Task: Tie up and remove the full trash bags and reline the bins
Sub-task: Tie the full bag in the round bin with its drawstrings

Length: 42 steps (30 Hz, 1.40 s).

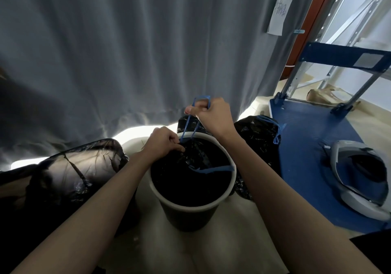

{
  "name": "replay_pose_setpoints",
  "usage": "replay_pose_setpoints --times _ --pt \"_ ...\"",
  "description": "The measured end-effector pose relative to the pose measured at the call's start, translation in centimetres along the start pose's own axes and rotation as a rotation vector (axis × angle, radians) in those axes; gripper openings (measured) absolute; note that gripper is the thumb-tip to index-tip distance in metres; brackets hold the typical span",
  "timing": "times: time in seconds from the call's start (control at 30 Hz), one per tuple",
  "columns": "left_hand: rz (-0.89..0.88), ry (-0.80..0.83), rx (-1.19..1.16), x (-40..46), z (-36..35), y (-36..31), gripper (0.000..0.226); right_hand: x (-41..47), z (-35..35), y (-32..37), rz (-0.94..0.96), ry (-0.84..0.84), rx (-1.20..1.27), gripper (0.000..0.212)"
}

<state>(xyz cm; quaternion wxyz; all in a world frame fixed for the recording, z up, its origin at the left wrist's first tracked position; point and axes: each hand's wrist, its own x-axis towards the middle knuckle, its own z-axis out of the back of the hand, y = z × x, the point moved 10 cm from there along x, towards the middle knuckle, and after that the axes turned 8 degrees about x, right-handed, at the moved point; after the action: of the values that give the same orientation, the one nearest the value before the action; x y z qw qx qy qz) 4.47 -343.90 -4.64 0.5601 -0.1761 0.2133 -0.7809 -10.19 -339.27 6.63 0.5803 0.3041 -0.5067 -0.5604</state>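
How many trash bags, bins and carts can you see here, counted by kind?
Black trash bags: 4, one in the bin, one on the left, one tied on the right, one behind the bin
Bins: 1, white-rimmed bin
Blue platform carts: 1
Total: 6

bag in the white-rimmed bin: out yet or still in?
Still in. The black bag sits inside the bin; the right hand pulls its blue drawstring upward while the left hand pinches the bag's neck.
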Motion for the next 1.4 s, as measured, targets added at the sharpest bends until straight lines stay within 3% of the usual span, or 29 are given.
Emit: replay_pose_setpoints --times 0.13,0.27,0.4,0.5,0.57,0.67,0.77,0.9,1.1,1.27,1.4 --pt "-0.161 -0.051 -0.122 0.0 2.1 -3.6 0.048 0.0 -0.7 0.0 -0.023 0.149 0.006 0.034" --pt "-0.286 0.011 -0.377 -0.8 3.1 -8.8 0.034 0.0 -1.5 0.4 0.008 0.208 0.046 0.034" --pt "-0.243 0.032 -0.483 -0.3 2.4 -8.6 0.022 -0.4 -1.1 -0.2 -0.017 0.222 0.112 0.033" --pt "-0.194 0.106 -0.504 0.0 1.3 -7.5 0.015 -1.3 -0.1 -0.4 -0.075 0.208 0.287 0.016" --pt "-0.150 0.119 -0.538 -0.2 1.3 -6.8 0.007 -1.5 1.1 -1.8 -0.156 0.163 0.307 0.030" --pt "-0.086 0.120 -0.653 -0.8 1.6 -5.8 0.019 -2.0 3.1 -5.4 -0.278 0.097 0.182 0.048" --pt "-0.049 0.115 -0.723 -1.2 1.7 -5.1 0.028 -3.8 3.1 -9.4 -0.388 0.286 -0.066 0.024" --pt "-0.031 0.076 -0.742 -1.2 2.2 -4.6 0.030 -7.6 0.6 -11.1 -0.428 0.686 -0.133 0.040" --pt "0.015 0.012 -0.737 -1.4 2.9 -3.4 0.025 -9.2 -1.4 -8.9 -0.248 0.814 -0.070 0.061" --pt "0.048 -0.029 -0.733 -1.8 3.7 -3.0 0.025 -10.7 -3.4 -7.0 -0.119 0.937 -0.158 0.042" --pt "0.060 -0.054 -0.728 -2.1 4.3 -2.8 0.020 -11.3 -4.0 -5.9 -0.091 0.961 -0.204 0.041"
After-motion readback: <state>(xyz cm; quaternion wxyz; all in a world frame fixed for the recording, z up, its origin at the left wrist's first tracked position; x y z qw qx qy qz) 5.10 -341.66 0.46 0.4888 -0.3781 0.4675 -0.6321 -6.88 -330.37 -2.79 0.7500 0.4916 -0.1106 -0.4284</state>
